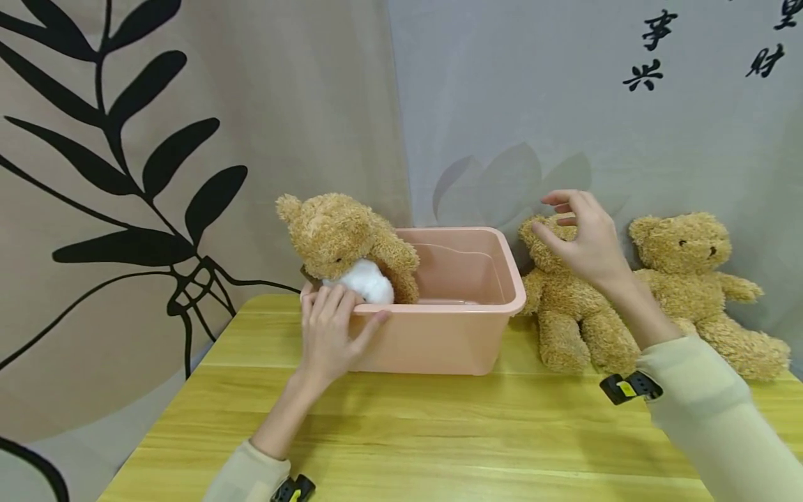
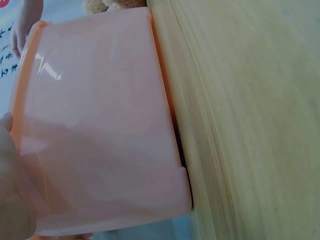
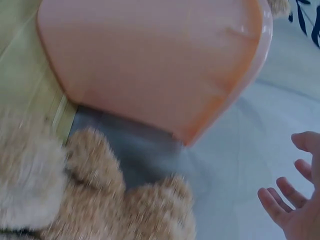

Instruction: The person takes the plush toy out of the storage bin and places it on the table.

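Observation:
A pink plastic bin (image 1: 433,338) stands on the table, a tan teddy bear (image 1: 332,233) slumped in its left end. Beneath that bear's face shows a white fluffy part (image 1: 366,281). My left hand (image 1: 329,328) grips the bin's front rim near the left corner, fingers bent over the edge and thumb against the outer wall. The fingertips are partly hidden. My right hand (image 1: 586,240) is raised, holding nothing, its fingers spread and slightly bent. From the head view it overlaps a second teddy bear (image 1: 561,310), which sits just right of the bin.
A third teddy bear (image 1: 680,244) sits at the far right, partly covered by my right forearm. The wooden table (image 1: 401,432) stretches in front of the bin. Behind everything hangs a curtain (image 1: 301,104) with dark leaf prints and written characters.

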A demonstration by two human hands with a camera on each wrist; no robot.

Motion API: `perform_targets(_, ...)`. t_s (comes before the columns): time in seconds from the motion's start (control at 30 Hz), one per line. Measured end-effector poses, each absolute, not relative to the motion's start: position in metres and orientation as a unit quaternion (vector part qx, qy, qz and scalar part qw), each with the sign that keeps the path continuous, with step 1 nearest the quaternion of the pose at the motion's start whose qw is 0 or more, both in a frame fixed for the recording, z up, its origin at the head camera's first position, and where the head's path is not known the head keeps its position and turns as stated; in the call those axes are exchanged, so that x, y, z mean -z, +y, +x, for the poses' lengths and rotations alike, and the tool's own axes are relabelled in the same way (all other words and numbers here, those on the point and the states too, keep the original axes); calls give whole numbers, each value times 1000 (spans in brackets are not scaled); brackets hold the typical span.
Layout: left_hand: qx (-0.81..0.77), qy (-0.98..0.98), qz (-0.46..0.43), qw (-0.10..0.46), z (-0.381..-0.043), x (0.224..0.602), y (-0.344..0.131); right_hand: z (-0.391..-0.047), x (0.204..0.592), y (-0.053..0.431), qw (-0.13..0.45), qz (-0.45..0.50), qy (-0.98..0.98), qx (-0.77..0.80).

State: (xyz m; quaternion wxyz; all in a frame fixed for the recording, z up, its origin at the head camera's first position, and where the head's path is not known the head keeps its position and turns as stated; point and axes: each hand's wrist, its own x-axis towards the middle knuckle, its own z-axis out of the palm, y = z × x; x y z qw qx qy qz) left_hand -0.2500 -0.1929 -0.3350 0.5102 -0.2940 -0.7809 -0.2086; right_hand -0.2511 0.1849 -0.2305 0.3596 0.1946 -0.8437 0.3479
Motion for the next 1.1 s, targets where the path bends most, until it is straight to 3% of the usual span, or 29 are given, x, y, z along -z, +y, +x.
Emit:
perform_targets(0.47, 208, -778, -298, 512, -250, 334, -194, -256, 224, 112, 358, 327, -808, -335)
perform_targets(1.1, 208, -777, -300, 512, -251, 335, -193, -269, 217, 22, 277, 373, -813, -351)
